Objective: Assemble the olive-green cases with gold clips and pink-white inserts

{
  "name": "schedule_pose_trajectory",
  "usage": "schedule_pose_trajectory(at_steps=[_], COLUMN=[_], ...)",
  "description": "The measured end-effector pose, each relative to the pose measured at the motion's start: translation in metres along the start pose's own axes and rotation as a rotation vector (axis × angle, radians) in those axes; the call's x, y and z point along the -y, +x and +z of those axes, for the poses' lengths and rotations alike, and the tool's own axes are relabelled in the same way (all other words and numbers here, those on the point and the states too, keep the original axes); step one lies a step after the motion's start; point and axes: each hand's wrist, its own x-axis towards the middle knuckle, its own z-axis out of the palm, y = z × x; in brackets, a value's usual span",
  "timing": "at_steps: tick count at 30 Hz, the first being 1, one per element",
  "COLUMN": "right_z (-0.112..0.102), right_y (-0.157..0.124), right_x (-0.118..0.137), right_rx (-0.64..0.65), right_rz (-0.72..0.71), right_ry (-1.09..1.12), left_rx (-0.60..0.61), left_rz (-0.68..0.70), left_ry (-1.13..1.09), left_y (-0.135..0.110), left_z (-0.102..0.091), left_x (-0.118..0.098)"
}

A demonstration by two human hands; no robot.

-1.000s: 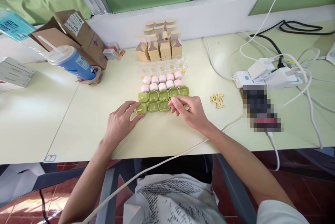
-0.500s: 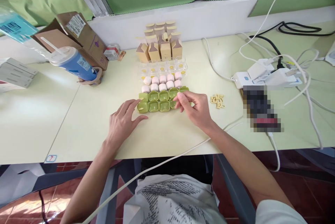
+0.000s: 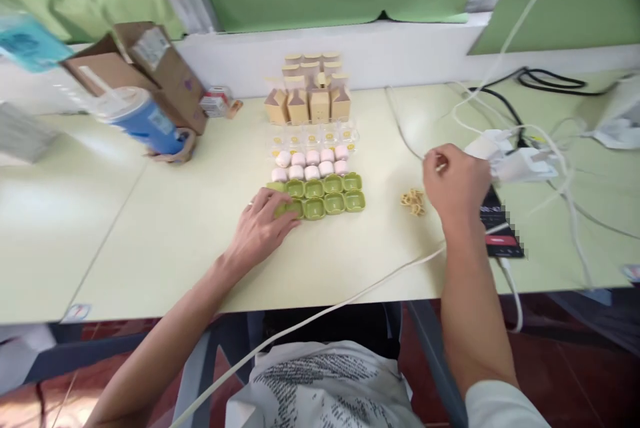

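Observation:
Two rows of small green cases (image 3: 334,195) lie on the pale table (image 3: 165,228) in front of me. My left hand (image 3: 265,221) rests on their left end, fingers laid loosely over the leftmost cases. My right hand (image 3: 456,181) is raised to the right of the cases, above a small heap of yellow rings (image 3: 413,200), near the white plugs. Its fingers are curled in with the thumb against them; what they hold, if anything, is hidden. Behind the green cases lie two rows of pale pink pieces (image 3: 313,165), then clear lids with yellow dots (image 3: 313,138).
Small tan boxes (image 3: 310,91) stand at the back by the wall. A blue cup with a straw (image 3: 143,123) and a cardboard box (image 3: 155,61) are at the left. A power strip with plugs and cables (image 3: 520,158) and a dark flat device (image 3: 500,231) lie at the right.
My right hand left the right end of the green cases and swung up and right toward the plugs. My left hand slid further onto the leftmost cases. The view shifted right.

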Motion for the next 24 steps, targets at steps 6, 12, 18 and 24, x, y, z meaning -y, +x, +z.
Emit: schedule_pose_trajectory(at_steps=[6,12,18,24], right_z=[-0.002,0.004,0.005,0.007], right_y=[-0.005,-0.007,-0.006,-0.007], right_x=[0.005,0.005,0.009,0.004], right_rx=[0.459,0.6,0.567,0.436], right_rz=[0.091,0.045,0.036,0.021], right_ry=[-0.305,-0.323,-0.284,-0.254], left_rx=[-0.154,-0.243,-0.28,-0.12], left_rz=[0.069,0.042,0.01,-0.03], left_ry=[-0.07,-0.061,-0.008,-0.115], left_y=[0.0,0.002,-0.006,-0.042], left_z=[0.0,-0.003,-0.02,-0.04], left_x=[-0.005,-0.013,-0.025,-0.033])
